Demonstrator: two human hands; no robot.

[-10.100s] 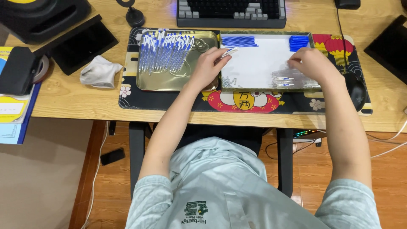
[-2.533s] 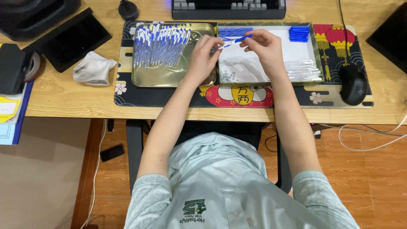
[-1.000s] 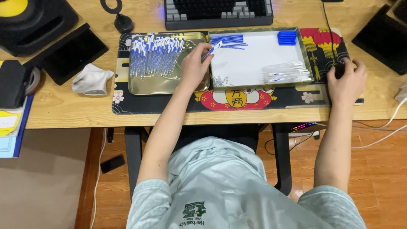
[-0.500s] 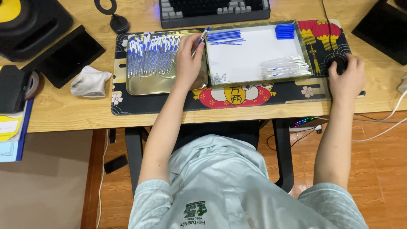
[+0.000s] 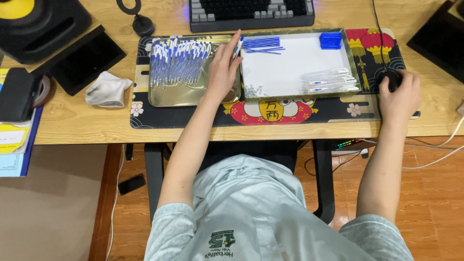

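One pen (image 5: 238, 47) sits pinched in left-hand fingers (image 5: 231, 48) (over the gold tray (image 5: 169, 99)).

I see bright, even overhead light across the desk (image 5: 96, 125). Shadows are soft and short. The gold tray (image 5: 193, 94) shows mild glare. Focus is sharp; edges bend slightly.

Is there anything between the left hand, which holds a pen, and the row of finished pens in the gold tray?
Nothing visible does. The left hand holds a blue-and-white pen over the right end of the gold tray. The pens in the tray lie just to its left, with only bare tray between.
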